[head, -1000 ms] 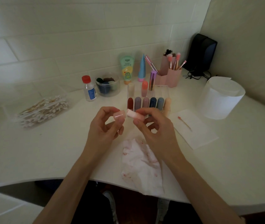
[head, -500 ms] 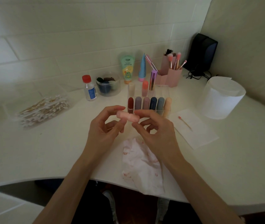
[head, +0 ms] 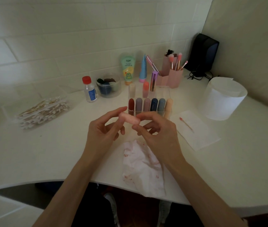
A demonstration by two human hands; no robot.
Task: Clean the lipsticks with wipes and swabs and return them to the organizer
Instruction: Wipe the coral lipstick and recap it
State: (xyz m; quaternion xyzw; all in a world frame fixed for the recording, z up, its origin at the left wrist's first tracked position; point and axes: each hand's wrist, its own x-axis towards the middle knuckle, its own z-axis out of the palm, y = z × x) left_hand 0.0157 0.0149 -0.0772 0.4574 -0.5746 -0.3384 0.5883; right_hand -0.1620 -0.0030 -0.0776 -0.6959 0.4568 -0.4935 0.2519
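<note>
Head camera shows the left hand point(head: 102, 133) and right hand point(head: 156, 136) pinching opposite ends of the pink lipstick point(head: 130, 119) just before the organizer point(head: 163, 93), probably seating its cap. The stained wipe point(head: 143, 167) lies nearer the person, within reach.

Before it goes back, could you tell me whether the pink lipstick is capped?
Capped: the pink lipstick shows as one closed tube, pinched sideways between left hand and right hand.

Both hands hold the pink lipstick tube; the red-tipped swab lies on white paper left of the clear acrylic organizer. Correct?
No: the head view shows the red-tipped swab on white paper right of the clear acrylic organizer. Left hand and right hand do hold the pink lipstick tube.
</note>
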